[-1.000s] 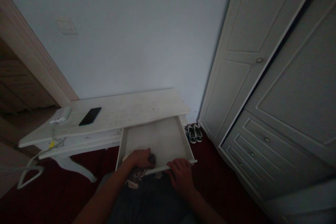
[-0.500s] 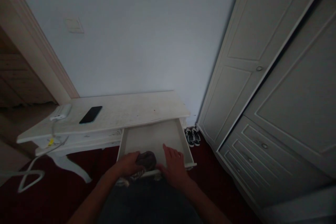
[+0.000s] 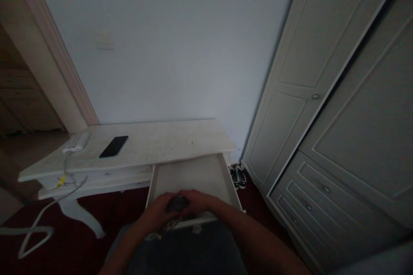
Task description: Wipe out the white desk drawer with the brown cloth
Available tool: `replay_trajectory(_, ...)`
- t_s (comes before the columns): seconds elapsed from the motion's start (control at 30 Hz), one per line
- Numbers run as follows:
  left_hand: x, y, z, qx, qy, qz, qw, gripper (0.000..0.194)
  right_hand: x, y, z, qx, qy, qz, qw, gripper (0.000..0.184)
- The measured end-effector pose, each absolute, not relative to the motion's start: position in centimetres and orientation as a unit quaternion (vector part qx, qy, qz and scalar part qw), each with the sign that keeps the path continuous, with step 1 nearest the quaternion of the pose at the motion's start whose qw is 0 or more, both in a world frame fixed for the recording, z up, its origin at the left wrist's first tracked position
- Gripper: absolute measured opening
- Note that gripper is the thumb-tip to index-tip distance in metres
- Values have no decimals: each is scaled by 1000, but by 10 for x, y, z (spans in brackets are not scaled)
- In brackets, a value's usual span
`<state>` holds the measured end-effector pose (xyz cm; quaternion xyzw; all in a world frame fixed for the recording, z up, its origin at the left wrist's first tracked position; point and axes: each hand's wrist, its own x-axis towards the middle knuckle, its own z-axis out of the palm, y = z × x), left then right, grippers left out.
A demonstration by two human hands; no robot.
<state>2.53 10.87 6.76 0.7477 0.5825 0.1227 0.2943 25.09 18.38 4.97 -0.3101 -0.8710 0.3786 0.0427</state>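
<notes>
A dark, soft-looking bundle of cloth [image 3: 177, 204] is held between my hands over the front edge of the pulled-out white drawer [image 3: 190, 176]. My left hand [image 3: 160, 209] curls round the bundle's left side. From the right, my right hand [image 3: 197, 201] closes on it, with fingertips close to those of my left hand. The fingers cover much of the bundle, so its exact kind cannot be made out. Below my left hand, a light braided or fringed piece [image 3: 171, 224] shows at the drawer's front; whether it belongs to the bundle is unclear.
The white table [image 3: 155, 137] bears a dark phone [image 3: 114, 146] and a white power strip [image 3: 76, 142] with a cable [image 3: 41, 219] hanging down. Black-and-white shoes [image 3: 238, 177] stand on the dark red floor right of the drawer. A grey-white wardrobe [image 3: 290, 116] rises at the right.
My right hand has moved left from inside the drawer and closed on the bundle beside my left hand. The view has tipped slightly, so the table sits lower.
</notes>
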Motion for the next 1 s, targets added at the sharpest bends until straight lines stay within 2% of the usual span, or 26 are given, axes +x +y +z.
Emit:
replay_trajectory(0.1, 30, 108, 65, 730, 587, 163, 310, 62, 281, 185, 59, -315, -889, 333, 6, 71)
replay_trajectory(0.2, 35, 108, 61, 705, 573, 194, 370, 66, 306, 190, 72, -349, -895, 268, -70, 72)
replay_trajectory(0.27, 39, 108, 59, 697, 556, 188, 412, 62, 314, 193, 80, -371, -892, 232, -117, 75)
replay_trajectory(0.33, 41, 107, 58, 698, 561, 178, 408, 54, 312, 195, 84, -374, -892, 214, -135, 77)
replay_trajectory(0.47, 44, 105, 61, 706, 585, 180, 356, 37, 290, 192, 84, -341, -901, 250, -93, 71)
replay_trajectory(0.6, 44, 104, 62, 712, 584, 190, 341, 32, 264, 187, 79, -328, -901, 278, -49, 62)
replay_trajectory(0.77, 44, 104, 59, 703, 593, 184, 346, 32, 258, 182, 76, -336, -909, 241, -50, 63)
replay_trajectory(1.0, 43, 102, 59, 716, 584, 173, 340, 20, 289, 179, 77, -357, -912, 192, -58, 60)
